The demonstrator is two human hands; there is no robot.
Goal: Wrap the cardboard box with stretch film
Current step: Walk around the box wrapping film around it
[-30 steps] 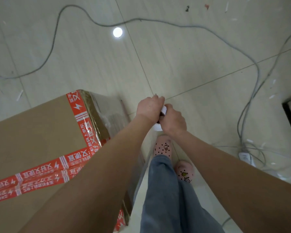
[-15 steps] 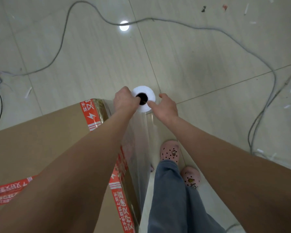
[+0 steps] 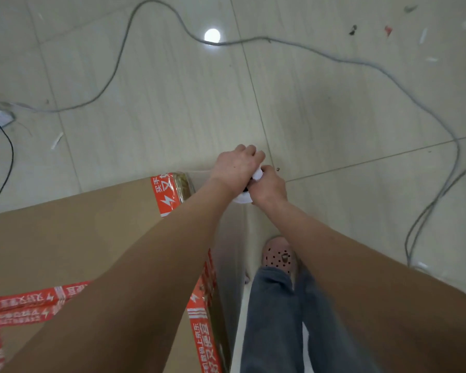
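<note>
A large brown cardboard box (image 3: 73, 232) with red printed tape fills the lower left. Its right side carries clear stretch film (image 3: 230, 254), which runs up to a white film roll (image 3: 242, 198) held upright beyond the box's far right corner. My left hand (image 3: 236, 168) grips the top of the roll from the left. My right hand (image 3: 269, 185) grips it from the right. The two hands cover most of the roll; only white bits show between and below them.
My jeans leg (image 3: 275, 319) and a pink shoe (image 3: 279, 255) stand just right of the box. A long grey cable (image 3: 334, 56) loops across the tiled floor ahead and to the right. A black cable (image 3: 10, 146) and small scraps lie at the left.
Both hands have closed over the top of the roll, hiding its dark core. The roll and hands have shifted slightly right, past the box corner.
</note>
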